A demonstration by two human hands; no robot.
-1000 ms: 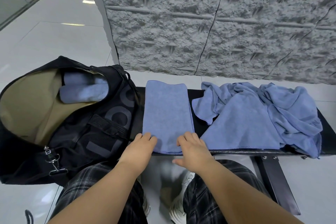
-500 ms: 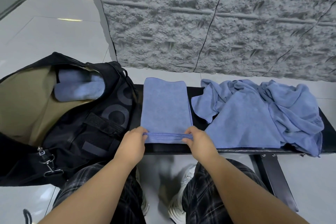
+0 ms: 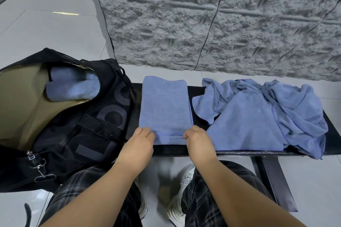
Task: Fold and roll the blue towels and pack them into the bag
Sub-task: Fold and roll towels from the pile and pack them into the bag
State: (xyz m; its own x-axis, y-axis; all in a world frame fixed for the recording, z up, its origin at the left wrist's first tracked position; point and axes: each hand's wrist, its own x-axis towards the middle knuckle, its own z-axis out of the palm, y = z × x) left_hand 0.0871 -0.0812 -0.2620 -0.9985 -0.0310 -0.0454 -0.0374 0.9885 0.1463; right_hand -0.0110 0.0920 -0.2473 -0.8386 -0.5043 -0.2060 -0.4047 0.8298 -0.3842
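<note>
A: Start big. What fills the left of the frame?

B: An open black duffel bag (image 3: 77, 121) with a tan lining, resting partly on the dark counter (image 3: 199, 148). Rolled blue towels (image 3: 72, 86) already lie inside it, at the upper left of its opening.

A: And on the right?

B: A loose heap of unfolded blue towels (image 3: 262, 112), crumpled, one corner hanging over the counter's front edge.

A: The one being worked?

B: The folded towel (image 3: 166, 108) lies flat in a long strip at the centre of the frame, between bag and heap. Its stitched near hem looks turned up, so I judge the roll is just beginning.

A: The hands?

B: The left hand (image 3: 140, 140) has its fingers curled round the hem's left corner; the right hand (image 3: 196, 138) pinches the right corner the same way.

A: How should it handle?

B: Light, soft and limp, I'd judge, probably microfibre. It will sag and skew if one side leads, so hold both near corners and roll evenly away, keeping it tight.

A: Any writing?

B: Large dark-grey characters on the bag's side, rounded shapes like "O" or "C" plus a bar. I cannot read a word.
</note>
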